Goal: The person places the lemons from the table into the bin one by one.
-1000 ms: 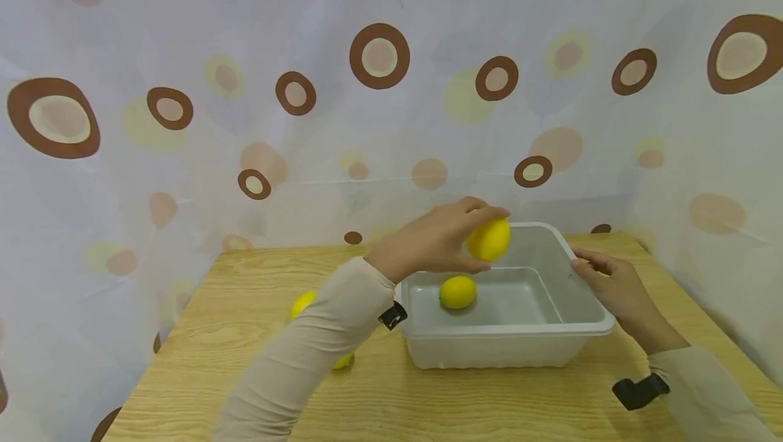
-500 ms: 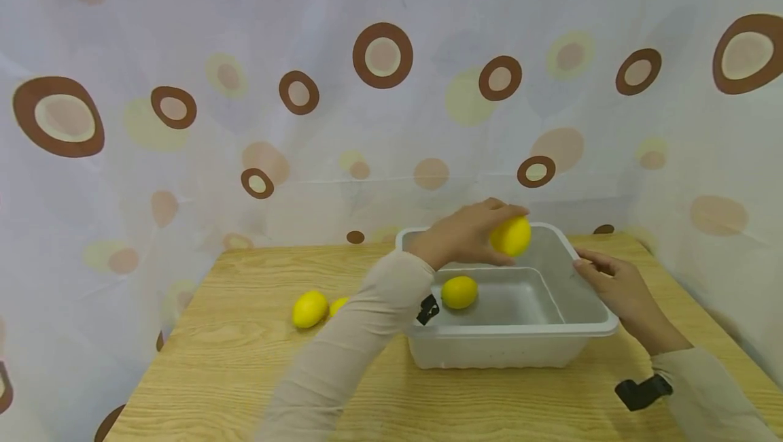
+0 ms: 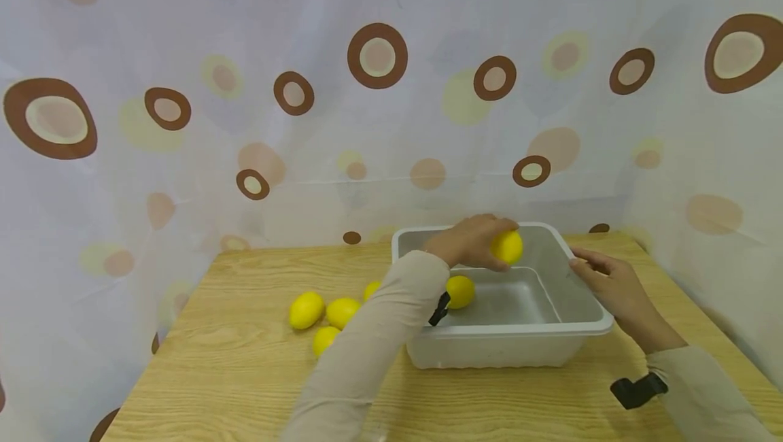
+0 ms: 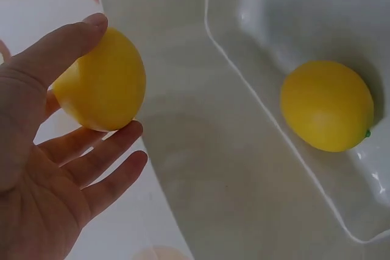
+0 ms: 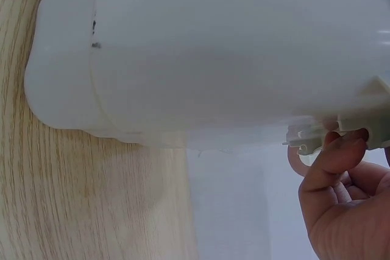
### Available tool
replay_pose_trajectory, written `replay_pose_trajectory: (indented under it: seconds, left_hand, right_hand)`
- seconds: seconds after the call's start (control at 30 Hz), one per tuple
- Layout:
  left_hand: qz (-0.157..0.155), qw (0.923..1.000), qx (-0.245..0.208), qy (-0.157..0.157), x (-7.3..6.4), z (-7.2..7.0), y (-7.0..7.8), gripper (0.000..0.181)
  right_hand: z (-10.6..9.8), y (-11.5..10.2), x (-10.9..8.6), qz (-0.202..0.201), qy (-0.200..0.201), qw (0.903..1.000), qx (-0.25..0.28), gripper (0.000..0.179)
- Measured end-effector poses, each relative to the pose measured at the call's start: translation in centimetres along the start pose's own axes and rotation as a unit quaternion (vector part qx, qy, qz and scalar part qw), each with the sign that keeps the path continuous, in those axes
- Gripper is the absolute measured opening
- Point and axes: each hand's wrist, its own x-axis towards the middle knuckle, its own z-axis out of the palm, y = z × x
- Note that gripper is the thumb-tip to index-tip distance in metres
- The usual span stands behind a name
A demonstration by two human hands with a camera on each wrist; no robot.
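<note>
My left hand [image 3: 474,241] holds a yellow lemon [image 3: 508,247] between thumb and fingers, above the inside of a whitish plastic basin [image 3: 489,353]. In the left wrist view, the thumb lies on one side of that held lemon [image 4: 106,83] and fingertips touch the other. A second lemon [image 3: 460,292] lies on the basin floor, partly behind the left wrist. My right hand [image 3: 612,285] grips the basin's right rim. In the right wrist view, the right hand's curled fingers [image 5: 335,162] pinch that rim from outside and below.
Several more lemons [image 3: 306,311] lie on the wooden table [image 3: 232,360] left of the basin, some partly hidden by the left sleeve [image 3: 379,340]. A patterned curtain [image 3: 330,136] hangs behind and beside the table.
My left hand has carried the lemon rightward over the basin, then slightly down. The left arm's shift uncovers more lemons on the table. My right hand keeps its grip on the rim.
</note>
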Motion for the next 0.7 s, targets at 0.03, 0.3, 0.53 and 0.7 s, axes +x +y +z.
replay_pose_trajectory:
  seconds: [0.03,0.3,0.53,0.7]
  left_hand:
    - [-0.004,1.0,-0.001,-0.003,0.1,0.2,-0.1,0.069]
    - [-0.033,0.9991,-0.015,-0.02,0.7,1.6,-0.8,0.07]
    - [-0.054,0.997,-0.029,-0.048,0.8,2.3,-1.0,0.069]
    - [-0.082,0.9944,-0.031,-0.058,0.6,3.1,-1.3,0.067]
  right_hand:
    - [0.0,0.0,0.0,-0.001,-0.001,1.0,0.0,0.058]
    - [0.0,0.1,0.1,-0.005,-0.001,1.0,0.0,0.057]
    - [-0.1,-0.2,0.0,-0.004,0.003,1.0,-0.003,0.057]
    - [0.0,-0.3,-0.1,0.001,0.001,1.0,-0.003,0.058]
